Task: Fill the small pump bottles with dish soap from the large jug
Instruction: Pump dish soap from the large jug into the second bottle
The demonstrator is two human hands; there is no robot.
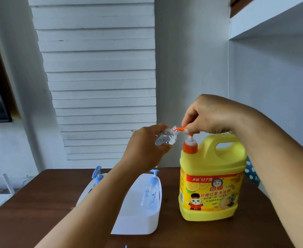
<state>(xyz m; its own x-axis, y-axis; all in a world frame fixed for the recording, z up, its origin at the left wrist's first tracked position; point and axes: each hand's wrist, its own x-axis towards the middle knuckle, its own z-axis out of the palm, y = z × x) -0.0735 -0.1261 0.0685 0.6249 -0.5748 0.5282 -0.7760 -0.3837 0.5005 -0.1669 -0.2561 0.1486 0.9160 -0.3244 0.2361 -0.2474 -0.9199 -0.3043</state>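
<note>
A large yellow soap jug [212, 176] with an orange pump [190, 138] stands on the brown table. My right hand [211, 116] rests on top of the pump head, fingers closed around it. My left hand [147, 147] holds a small clear bottle [166, 137], capless and tilted, its open neck against the orange spout. Another small bottle [149, 191] with a blue pump lies in a white tray [141, 224]. A blue pump top [97, 173] shows behind my left forearm.
A second white tray [86, 193] sits left of the first, mostly hidden by my left arm. A white slatted panel leans on the wall behind the table. A spotted blue object [252, 173] peeks out behind the jug at the right.
</note>
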